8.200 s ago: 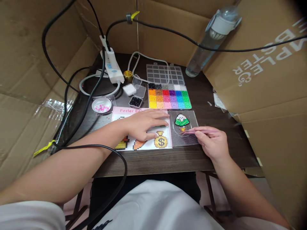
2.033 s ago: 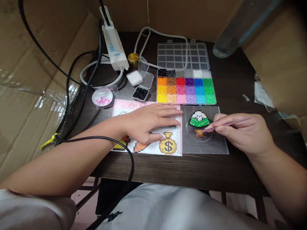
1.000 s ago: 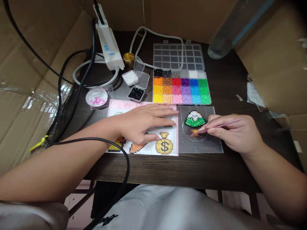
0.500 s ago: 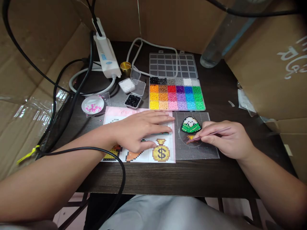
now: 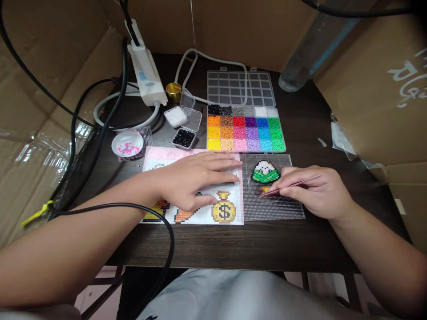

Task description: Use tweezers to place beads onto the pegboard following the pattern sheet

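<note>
My right hand [image 5: 315,192] pinches thin pink tweezers [image 5: 291,185], whose tips touch a small orange bead patch below a green, white and black bead figure [image 5: 264,172] on a clear pegboard [image 5: 274,206]. My left hand [image 5: 195,176] lies flat, fingers stretched out, on a pink pattern sheet [image 5: 173,155] with a money-bag picture [image 5: 223,208].
A tray of sorted coloured beads [image 5: 245,128] with its clear lid open sits behind the pegboard. Small boxes of white and black beads [image 5: 184,138], a dish of pink beads [image 5: 127,143], a gold cap, a white power strip [image 5: 146,75] with cables, and a bottle [image 5: 302,60] stand further back. Cardboard walls surround the dark table [image 5: 253,240].
Over the earlier frames the view shifts as my head moves. My right hand keeps the tweezers at the same spot under the bead figure, nudging slightly. My left hand stays on the sheet.
</note>
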{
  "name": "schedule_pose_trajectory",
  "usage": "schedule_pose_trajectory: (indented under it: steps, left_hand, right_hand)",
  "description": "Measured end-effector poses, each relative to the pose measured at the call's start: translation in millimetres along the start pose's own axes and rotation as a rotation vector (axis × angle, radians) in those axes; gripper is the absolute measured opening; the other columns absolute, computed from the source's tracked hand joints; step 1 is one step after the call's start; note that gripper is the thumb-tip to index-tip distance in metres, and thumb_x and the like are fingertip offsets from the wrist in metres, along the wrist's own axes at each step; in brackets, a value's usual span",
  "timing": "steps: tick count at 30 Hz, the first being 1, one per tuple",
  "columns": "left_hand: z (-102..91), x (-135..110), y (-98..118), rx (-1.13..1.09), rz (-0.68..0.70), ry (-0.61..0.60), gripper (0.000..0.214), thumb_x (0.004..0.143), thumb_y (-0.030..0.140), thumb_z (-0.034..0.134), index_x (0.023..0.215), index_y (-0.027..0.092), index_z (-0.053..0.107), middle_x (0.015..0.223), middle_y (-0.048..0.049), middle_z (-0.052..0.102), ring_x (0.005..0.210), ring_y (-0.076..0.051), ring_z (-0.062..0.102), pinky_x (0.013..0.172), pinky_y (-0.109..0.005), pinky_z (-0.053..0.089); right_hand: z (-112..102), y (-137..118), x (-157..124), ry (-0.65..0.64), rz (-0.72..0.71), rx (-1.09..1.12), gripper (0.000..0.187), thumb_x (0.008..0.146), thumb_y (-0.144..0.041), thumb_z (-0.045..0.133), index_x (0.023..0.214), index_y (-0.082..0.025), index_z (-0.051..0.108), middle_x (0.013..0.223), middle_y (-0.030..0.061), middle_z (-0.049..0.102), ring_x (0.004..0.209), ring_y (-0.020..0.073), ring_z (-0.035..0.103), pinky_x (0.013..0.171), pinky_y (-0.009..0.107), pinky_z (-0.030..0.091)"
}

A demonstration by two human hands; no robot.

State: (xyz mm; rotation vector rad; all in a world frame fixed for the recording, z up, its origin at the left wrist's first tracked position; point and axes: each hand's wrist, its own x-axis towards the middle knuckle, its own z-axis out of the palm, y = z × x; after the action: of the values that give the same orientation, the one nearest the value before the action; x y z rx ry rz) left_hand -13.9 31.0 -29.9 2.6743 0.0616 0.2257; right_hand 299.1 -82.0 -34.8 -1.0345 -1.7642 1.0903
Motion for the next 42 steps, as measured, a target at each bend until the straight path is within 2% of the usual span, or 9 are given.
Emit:
schedule_pose_trajectory:
  steps: [15,21,33,42]
  left_hand:
    - [-0.2,-1.3,1.1,-0.002,-0.028,-0.021,0.057,0.094,0.038,0.061,0.147,0.015,0.061,0.168,-0.0173,0.041,0.158,-0.034,0.037,0.129,-0.057,0.034]
    - [1.8,-2.1,-1.3,-0.007,-0.016,-0.013,0.061,0.094,0.039,0.062,0.149,0.014,0.059,0.169,-0.0180,0.039,0.157,-0.036,0.038,0.128,-0.058,0.036]
    - [0.4,-3.1,-1.5,-0.051,-0.026,-0.042,0.065,0.086,0.033,0.066,0.148,0.014,0.059,0.170,-0.0179,0.036,0.159,-0.037,0.035,0.130,-0.058,0.031]
    - [2.6,-3.5,-1.9,-0.054,-0.032,-0.030,0.065,0.087,0.032,0.066,0.149,0.018,0.058,0.172,-0.0149,0.035,0.160,-0.036,0.033,0.130,-0.058,0.030]
  right_hand:
    - [-0.4,-0.6,-1.0,0.025,0.063,-0.013,0.014,0.092,-0.020,0.079,0.099,-0.030,0.086,0.090,0.0035,0.084,0.074,0.0189,0.075,0.066,0.031,0.059]
    - [-1.5,0.4,-2.0,0.016,0.063,-0.042,0.016,0.093,-0.019,0.078,0.100,-0.031,0.086,0.092,0.0027,0.084,0.078,0.0190,0.077,0.070,0.030,0.059]
    - [-2.0,0.2,-2.9,0.031,0.065,-0.047,0.015,0.092,-0.020,0.078,0.100,-0.030,0.085,0.090,0.0028,0.084,0.076,0.0190,0.076,0.067,0.030,0.058]
    - [-1.2,-2.6,-1.6,0.038,0.101,-0.034,0.013,0.092,-0.023,0.079,0.099,-0.031,0.086,0.089,0.0033,0.084,0.075,0.0194,0.075,0.065,0.030,0.059]
